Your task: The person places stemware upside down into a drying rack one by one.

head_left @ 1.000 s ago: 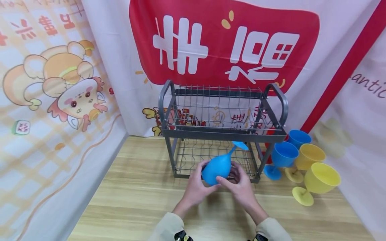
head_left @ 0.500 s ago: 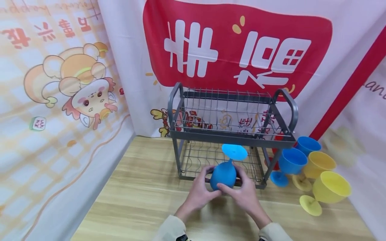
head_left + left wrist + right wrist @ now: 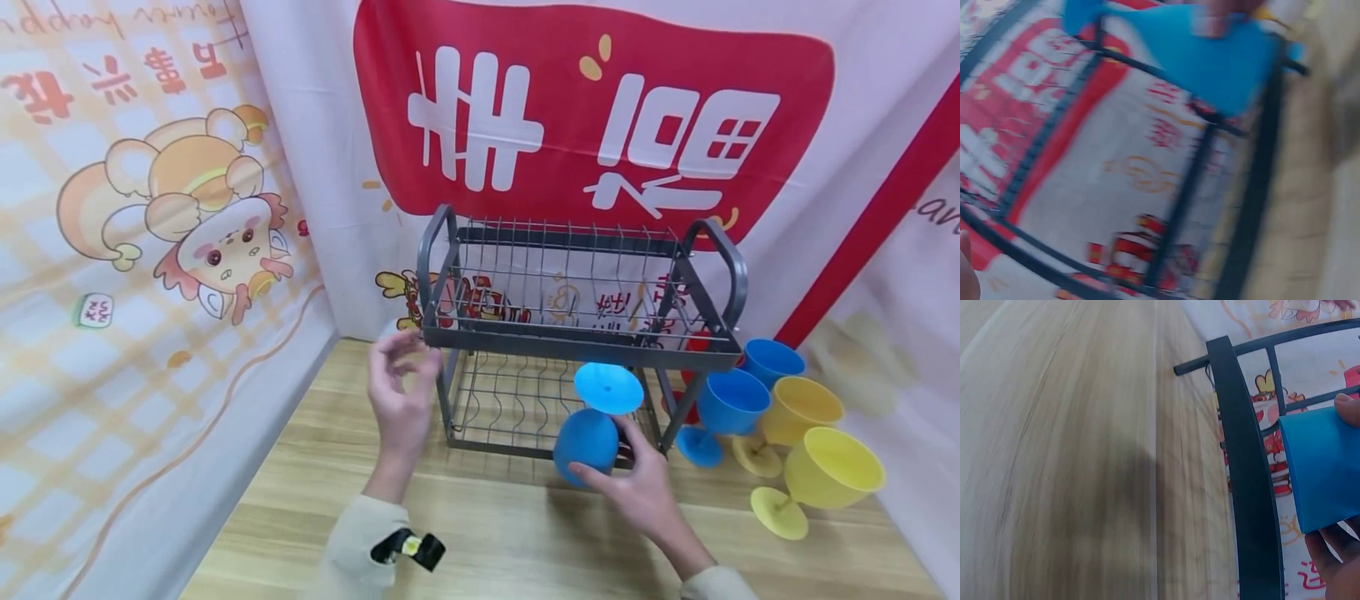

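Note:
A blue goblet (image 3: 587,446) is tipped base up, its round foot (image 3: 609,388) pointing toward the rack. My right hand (image 3: 647,483) grips its bowl from the right side, thumb in front and fingers behind. In the right wrist view the goblet bowl (image 3: 1322,465) sits between thumb and fingers, beside the dark rack bar. My left hand (image 3: 401,392) is off the goblet, raised by the left front corner of the two-tier grey dish rack (image 3: 577,340). Its fingers are loosely bent and overlap the rack's corner in the head view. The left wrist view is blurred.
To the right of the rack stand two blue goblets (image 3: 733,402), an orange-yellow goblet (image 3: 806,412) and a yellow goblet (image 3: 834,469). Red goblets (image 3: 684,407) show partly behind the rack's right post. Printed cloth hangs behind and on both sides of the wooden table (image 3: 300,500).
My left hand has let go of the blue goblet and moved left and up to the rack's corner. The right hand has shifted slightly right with the goblet, which has turned more upright.

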Tool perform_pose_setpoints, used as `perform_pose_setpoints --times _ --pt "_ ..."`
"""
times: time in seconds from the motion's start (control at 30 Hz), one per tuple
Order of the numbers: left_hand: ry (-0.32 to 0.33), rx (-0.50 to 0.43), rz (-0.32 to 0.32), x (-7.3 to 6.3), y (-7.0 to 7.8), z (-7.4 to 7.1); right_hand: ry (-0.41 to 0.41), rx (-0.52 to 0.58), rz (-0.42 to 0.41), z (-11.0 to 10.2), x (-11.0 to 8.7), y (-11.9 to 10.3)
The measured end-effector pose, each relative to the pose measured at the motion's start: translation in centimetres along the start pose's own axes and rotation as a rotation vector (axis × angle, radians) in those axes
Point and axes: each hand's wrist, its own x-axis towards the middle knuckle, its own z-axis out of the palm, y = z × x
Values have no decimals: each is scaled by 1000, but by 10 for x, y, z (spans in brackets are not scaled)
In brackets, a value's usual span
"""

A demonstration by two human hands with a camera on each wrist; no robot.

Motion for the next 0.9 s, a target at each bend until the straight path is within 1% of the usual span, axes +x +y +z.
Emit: perform_pose_setpoints --times 0.03,0.07,0.1,0.13,0.2,0.27,0.33,0.4,0.47,0.63,0.7,0.8,0.9 --pt "33 -23 19 9 6 0 4 -7 3 -4 -1 1" --pt "49 -37 33 17 11 -1 5 -15 8 -8 -2 3" --pt "54 -54 45 25 16 -1 6 -19 14 -12 -3 4" --pt "46 -61 53 32 20 0 7 -23 19 -16 -3 6" --pt "-4 -49 55 43 27 1 9 -41 39 -25 -6 9" --pt "-74 -26 48 51 33 3 9 -56 63 -34 -9 14" --pt "-146 -3 49 58 36 7 13 -77 83 -44 -11 18" --pt "-204 23 46 63 36 11 13 -95 105 -53 -14 24" --pt "-245 27 29 66 36 14 16 -113 121 -61 -16 29" --pt "-294 -58 -28 66 33 20 17 -150 166 -80 -19 43" --pt "-311 -86 -25 64 30 21 19 -167 187 -87 -20 48" --pt "-332 -85 -4 61 26 21 13 -193 232 -98 -20 54" --pt "-327 -85 11 57 22 22 9 -191 264 -109 -20 58"
